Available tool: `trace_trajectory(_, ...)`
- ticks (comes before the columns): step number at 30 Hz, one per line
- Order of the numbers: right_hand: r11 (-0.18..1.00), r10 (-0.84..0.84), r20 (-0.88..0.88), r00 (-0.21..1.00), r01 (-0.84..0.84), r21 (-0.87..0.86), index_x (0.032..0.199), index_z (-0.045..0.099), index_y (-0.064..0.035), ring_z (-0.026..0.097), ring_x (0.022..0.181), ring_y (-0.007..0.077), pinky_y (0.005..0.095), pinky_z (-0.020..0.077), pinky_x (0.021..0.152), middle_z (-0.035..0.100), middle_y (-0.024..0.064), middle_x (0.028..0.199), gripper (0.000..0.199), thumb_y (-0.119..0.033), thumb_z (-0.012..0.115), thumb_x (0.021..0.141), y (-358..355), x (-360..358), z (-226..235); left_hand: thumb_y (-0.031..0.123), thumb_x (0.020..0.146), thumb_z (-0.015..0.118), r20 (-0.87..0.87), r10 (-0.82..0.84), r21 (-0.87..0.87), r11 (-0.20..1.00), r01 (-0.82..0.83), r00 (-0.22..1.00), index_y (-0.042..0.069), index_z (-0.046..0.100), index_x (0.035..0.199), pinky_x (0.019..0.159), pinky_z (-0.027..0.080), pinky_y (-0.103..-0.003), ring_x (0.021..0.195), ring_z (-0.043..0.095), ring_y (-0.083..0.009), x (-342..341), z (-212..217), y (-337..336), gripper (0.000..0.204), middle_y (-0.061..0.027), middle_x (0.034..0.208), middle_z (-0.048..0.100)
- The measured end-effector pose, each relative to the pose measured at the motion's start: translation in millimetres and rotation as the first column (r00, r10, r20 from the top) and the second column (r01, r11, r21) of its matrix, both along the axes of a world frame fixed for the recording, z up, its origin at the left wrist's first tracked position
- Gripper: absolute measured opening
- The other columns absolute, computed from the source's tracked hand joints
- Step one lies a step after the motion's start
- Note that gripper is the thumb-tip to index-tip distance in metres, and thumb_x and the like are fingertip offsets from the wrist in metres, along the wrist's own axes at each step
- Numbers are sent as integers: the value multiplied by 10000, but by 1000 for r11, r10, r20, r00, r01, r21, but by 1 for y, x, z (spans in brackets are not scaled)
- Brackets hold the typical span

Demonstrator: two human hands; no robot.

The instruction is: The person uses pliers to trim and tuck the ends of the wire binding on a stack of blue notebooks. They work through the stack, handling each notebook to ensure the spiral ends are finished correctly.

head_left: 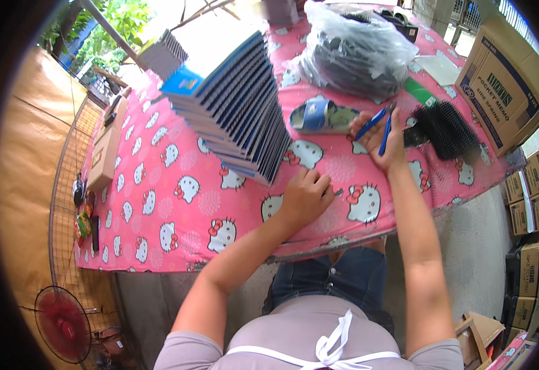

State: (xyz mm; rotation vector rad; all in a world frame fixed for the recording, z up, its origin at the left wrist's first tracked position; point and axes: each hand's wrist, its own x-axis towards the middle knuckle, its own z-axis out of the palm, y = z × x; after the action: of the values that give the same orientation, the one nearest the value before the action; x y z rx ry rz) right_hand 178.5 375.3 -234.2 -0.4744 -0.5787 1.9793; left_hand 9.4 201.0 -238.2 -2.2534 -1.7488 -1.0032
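My right hand point(385, 143) is raised palm up over the table, its fingers around a pair of blue-handled pliers point(385, 131) whose jaws point away from me. My left hand point(308, 196) rests on the tablecloth with its fingers curled; whatever they may hold is hidden. A small dark bit point(338, 192) lies beside its fingertips. Just beyond the left hand stands a tall, leaning stack of spiral-bound notebooks point(245, 117) with blue covers. A blue slipper point(319, 116) lies between the stack and my right hand. To the right of that hand is a bundle of black plastic spiral coils point(447, 131).
A clear plastic bag point(356, 58) of black coils sits at the back. Another notebook stack point(163, 54) stands far left. An open carton point(497, 86) rises at the right edge. The pink patterned tablecloth point(189, 157) covers the table. A red fan point(63, 324) stands lower left.
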Motion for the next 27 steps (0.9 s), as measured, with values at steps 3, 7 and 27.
trace_trajectory(3, 994, -13, -97, 995, 2, -110, 1072, 543, 64, 586, 999, 366, 483, 468, 899, 601, 222, 1025, 763, -661, 409, 878, 4, 4, -2, 116, 728, 654, 172, 126, -24, 992, -124, 977, 66, 604, 771, 594, 461, -392, 705, 561, -282, 0, 5, 12, 83, -110, 708, 570)
trace_trajectory(7, 976, -90, -162, 983, 54, -212, 1076, 534, 61, 583, 1008, 368, 497, 459, 908, 602, 216, 1028, 769, -670, 435, 861, 10, 11, -7, 127, 772, 633, 388, 223, 48, 964, -262, 894, 26, 630, 736, 532, 451, -319, 603, 576, -194, 4, -2, 35, 107, -73, 651, 607)
trace_trajectory(27, 960, -113, -186, 976, 58, -275, 1091, 549, 29, 587, 998, 334, 475, 457, 901, 610, 173, 1034, 769, -692, 470, 832, 19, 14, -6, 287, 814, 570, 535, 195, 288, 873, -394, 822, 31, 678, 873, 784, 471, -384, 863, 620, -300, 24, 214, 352, 284, -182, 886, 651)
